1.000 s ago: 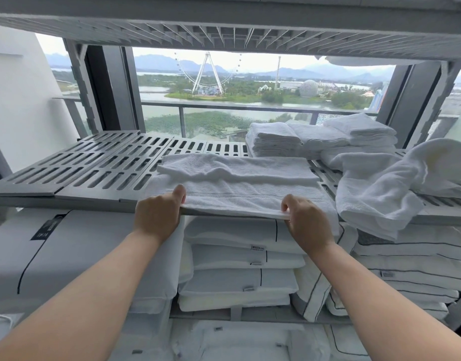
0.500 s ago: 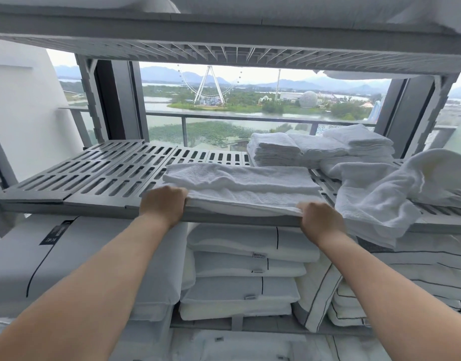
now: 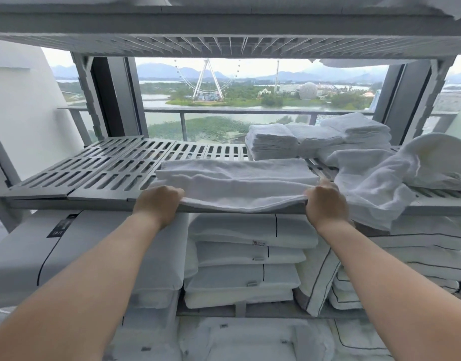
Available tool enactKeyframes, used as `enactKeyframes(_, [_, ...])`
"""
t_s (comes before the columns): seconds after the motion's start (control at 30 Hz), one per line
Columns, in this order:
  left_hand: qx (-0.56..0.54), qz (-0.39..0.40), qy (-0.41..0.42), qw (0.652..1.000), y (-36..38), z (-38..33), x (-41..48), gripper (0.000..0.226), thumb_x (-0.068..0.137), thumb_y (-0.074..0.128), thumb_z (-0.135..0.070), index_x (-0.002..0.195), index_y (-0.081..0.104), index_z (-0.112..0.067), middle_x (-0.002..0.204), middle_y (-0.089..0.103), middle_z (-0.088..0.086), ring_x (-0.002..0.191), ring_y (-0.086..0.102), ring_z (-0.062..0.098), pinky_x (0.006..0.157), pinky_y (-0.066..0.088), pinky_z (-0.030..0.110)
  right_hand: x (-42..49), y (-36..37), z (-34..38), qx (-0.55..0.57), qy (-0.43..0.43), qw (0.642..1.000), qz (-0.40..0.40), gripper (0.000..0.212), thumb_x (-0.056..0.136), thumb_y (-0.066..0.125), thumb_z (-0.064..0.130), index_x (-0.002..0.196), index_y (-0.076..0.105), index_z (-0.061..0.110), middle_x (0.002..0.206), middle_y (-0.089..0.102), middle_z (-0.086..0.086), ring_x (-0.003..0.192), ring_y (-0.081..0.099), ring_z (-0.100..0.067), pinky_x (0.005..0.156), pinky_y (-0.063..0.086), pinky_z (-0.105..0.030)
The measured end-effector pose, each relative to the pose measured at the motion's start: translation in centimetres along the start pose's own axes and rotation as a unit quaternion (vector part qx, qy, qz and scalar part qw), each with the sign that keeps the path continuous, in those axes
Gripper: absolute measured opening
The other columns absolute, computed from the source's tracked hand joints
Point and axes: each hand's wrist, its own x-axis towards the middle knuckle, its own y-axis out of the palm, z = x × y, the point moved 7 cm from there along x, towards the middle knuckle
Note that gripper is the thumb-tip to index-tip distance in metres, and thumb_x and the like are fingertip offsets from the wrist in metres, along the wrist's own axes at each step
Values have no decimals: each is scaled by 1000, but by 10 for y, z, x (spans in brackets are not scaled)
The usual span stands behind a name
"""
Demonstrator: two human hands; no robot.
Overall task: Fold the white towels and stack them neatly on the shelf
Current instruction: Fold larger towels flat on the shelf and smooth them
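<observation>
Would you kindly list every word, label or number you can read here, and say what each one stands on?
Nothing reads clearly.
Dark label on the large pillow at the left: pale marks, too blurred to read.
White tag on the top pillow of the middle stack: print too small to read.
Folded towel: no print shows.

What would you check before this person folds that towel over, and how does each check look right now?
1. Left hand grips the near-left edge of the white terry towel: ok.
2. Right hand grips its near-right edge: ok.
3. Towel rests flat on the grey slatted shelf: ok.
4. Stack of folded white towels sits behind it, not on it: ok.
5. Crumpled white towel clear of the right hand: cannot tell, they are very close.
6. Crumpled towel fully on the shelf: not ok, it hangs over the front.
</observation>
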Motion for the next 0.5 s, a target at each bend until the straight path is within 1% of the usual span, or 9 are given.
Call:
enactKeyframes(0.07, [-13, -1, 0, 1000, 1, -1, -6, 28, 90, 40, 3, 85, 49, -23, 103, 69, 0, 93, 66, 28, 65, 43, 32, -8, 8, 3, 12, -7, 1000, 18, 36, 84, 44, -6, 105, 71, 6, 116, 58, -17, 111, 56, -36, 91, 53, -42])
enactKeyframes(0.13, [-8, -33, 12, 999, -1, 0, -14, 26, 90, 40, 0, 90, 57, -21, 101, 70, -2, 89, 68, 28, 64, 46, 33, -14, 16, 3, 33, -13, 999, 25, 43, 85, 41, -9, 114, 69, 7, 116, 62, -13, 110, 58, -35, 89, 54, -42])
enactKeyframes(0.2, [-14, -102, 20, 994, -9, 3, -25, 27, 87, 46, 0, 93, 66, -19, 94, 70, -2, 82, 68, 30, 62, 53, 36, -20, 17, 1, 37, -21, 999, 17, 46, 84, 39, -12, 117, 66, 6, 117, 66, -11, 109, 61, -33, 87, 55, -43])
enactKeyframes(0.27, [-38, -159, 24, 986, -15, 8, -33, 23, 81, 59, 6, 88, 68, -14, 87, 67, 3, 75, 66, 32, 53, 54, 38, -26, 18, -3, 47, -25, 999, 6, 49, 85, 37, -14, 122, 64, 4, 125, 66, -12, 116, 62, -31, 92, 54, -44])
enactKeyframes(0.33, [-57, -163, 34, 984, -10, 7, -39, 21, 79, 63, 7, 88, 67, -12, 91, 62, 6, 83, 64, 32, 51, 53, 38, -32, 17, -5, 60, -30, 998, -7, 53, 89, 38, -15, 134, 60, 5, 137, 61, -12, 128, 57, -26, 102, 50, -41])
enactKeyframes(0.4, [-71, -166, 42, 983, -6, 5, -43, 22, 77, 65, 7, 88, 65, -12, 92, 59, 8, 87, 63, 33, 51, 53, 38, -38, 18, -6, 70, -39, 997, -15, 53, 92, 40, -13, 138, 57, 7, 142, 57, -9, 132, 54, -21, 105, 48, -38])
enactKeyframes(0.5, [-71, -165, 51, 982, -3, 3, -50, 27, 69, 68, 11, 82, 63, -11, 83, 56, 8, 71, 60, 32, 44, 51, 36, -45, 20, -9, 74, -40, 996, -11, 52, 94, 41, -10, 139, 57, 9, 143, 56, -8, 134, 52, -19, 106, 48, -37])
